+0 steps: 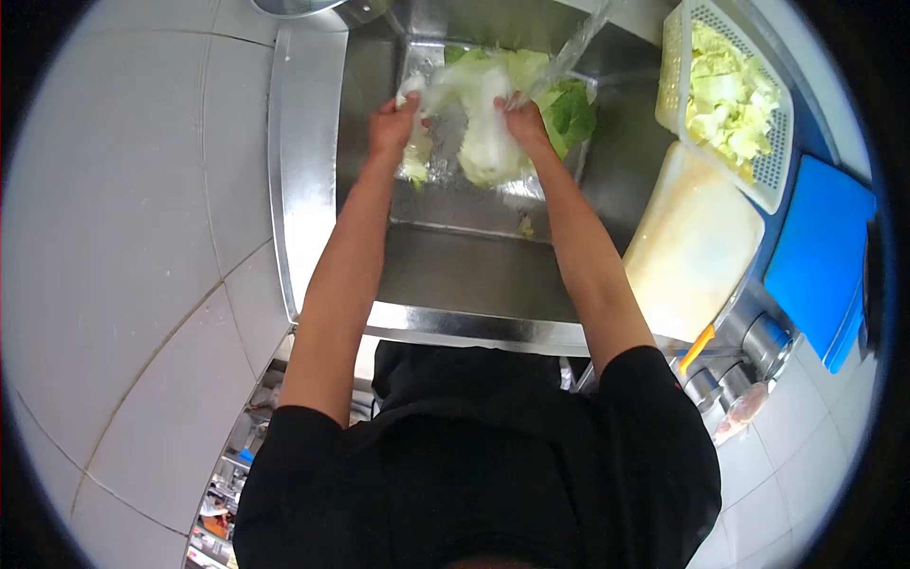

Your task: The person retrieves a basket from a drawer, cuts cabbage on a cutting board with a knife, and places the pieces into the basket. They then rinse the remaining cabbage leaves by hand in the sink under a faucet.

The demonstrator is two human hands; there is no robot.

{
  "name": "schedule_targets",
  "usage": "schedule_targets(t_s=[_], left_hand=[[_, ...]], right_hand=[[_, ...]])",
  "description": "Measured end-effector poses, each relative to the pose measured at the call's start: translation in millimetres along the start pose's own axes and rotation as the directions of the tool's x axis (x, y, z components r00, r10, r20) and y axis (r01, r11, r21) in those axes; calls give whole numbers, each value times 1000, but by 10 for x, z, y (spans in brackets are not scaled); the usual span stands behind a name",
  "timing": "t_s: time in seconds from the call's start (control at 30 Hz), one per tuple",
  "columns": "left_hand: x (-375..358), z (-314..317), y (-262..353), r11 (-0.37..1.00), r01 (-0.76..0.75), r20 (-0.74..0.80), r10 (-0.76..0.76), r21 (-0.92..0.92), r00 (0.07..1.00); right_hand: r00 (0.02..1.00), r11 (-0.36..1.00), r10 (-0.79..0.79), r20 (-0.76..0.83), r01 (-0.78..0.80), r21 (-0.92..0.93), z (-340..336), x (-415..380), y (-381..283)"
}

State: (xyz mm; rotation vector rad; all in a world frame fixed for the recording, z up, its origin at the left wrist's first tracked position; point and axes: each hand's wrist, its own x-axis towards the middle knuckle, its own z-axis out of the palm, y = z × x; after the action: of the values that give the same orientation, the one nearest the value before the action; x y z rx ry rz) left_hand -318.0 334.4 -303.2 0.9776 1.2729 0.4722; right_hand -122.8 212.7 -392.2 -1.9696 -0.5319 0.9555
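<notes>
Left hand: left hand is closed around one end of the cabbage leaves, over the far part of the sink.
Right hand: right hand grips the other side of the same leaves, fingers curled into the pale ribs, also above the sink's far part.
Cabbage leaves: a wet bunch, white ribs with green edges, held between both hands over the sink, with darker green leaf hanging off on the sink's right.
Water: a stream of water slants down from the sink's far right and meets the leaves just beside the right hand.
Sink: stainless steel, with a deeper inner basin at the far end; a small scrap lies on the basin floor below the leaves.
Basket: a white perforated basket sits on the sink's right edge, holding chopped cabbage pieces.
Board: a pale cutting board lies just right of the sink, nearer than the basket and touching it.
Blue tray: a blue tray lies further right of the sink, beyond the board.
Wall: white tiles fill the sink's left side.
Clothing: black short sleeves on the nearer side of the sink.
</notes>
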Motion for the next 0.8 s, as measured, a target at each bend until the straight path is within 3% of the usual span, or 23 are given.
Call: schedule_targets(t_s=[0.07,0.13,0.2,0.27,0.3,0.33,0.37,0.4,0.47,0.5,0.53,0.57,0.6,0.63,0.67,0.73,0.77,0.8], left_hand=[[244,170,-174,936,304,84,-323,178,943],[488,477,-744,942,312,190,-286,-121,939],[42,817,-301,830,392,310,-280,-398,908],[27,945,-478,821,436,363,-304,-368,881],[19,970,-522,818,477,417,-330,-321,847],[1,939,-584,816,480,420,-331,-321,845],[-63,847,-642,897,337,301,-250,-287,920],[-128,742,-702,954,193,184,-153,-229,971],[-208,513,-664,943,162,-83,-193,-290,978],[-145,340,-766,943,128,-75,-158,-307,985],[-109,198,-868,942,95,-70,-124,-323,990],[-119,134,-867,941,100,-72,-130,-323,989],[-135,72,-812,967,105,-91,-129,-231,987],[-172,24,-731,985,111,-108,-127,-135,986],[-205,-2,-627,985,108,-108,-123,-131,986],[-267,-14,-398,970,43,-81,-64,-239,995],[-251,-5,-310,969,35,-77,-56,-245,995],[-238,-7,-241,969,48,-112,-77,-244,991]], right_hand=[[992,997,59,114,-55,-45,-42,91,-25],[991,997,74,115,-76,17,-40,-67,-220],[988,991,103,116,-113,76,-78,-272,-361],[989,962,146,-16,-146,-232,-134,-374,-459],[998,985,41,-47,-48,-165,-70,-375,-333],[998,985,43,-50,-51,-168,-101,-289,-227],[971,986,111,211,-81,-146,-144,-282,-312],[873,984,167,458,-121,-129,-173,-271,-331],[940,978,-16,340,85,-188,-90,651,1079],[956,955,-108,274,176,-239,-50,1090,1756],[987,840,-117,113,159,-519,80,931,1464],[991,640,-122,-56,36,-768,214,757,1142],[968,430,-125,-219,-146,-891,351,562,768],[988,486,-86,-124,-68,-871,333,523,630],[988,490,-86,-126,-68,-869,340,604,638],[945,307,265,192,106,-946,255,882,770],[949,303,256,187,105,-947,159,886,863],[976,490,198,87,-22,-872,61,819,941]])
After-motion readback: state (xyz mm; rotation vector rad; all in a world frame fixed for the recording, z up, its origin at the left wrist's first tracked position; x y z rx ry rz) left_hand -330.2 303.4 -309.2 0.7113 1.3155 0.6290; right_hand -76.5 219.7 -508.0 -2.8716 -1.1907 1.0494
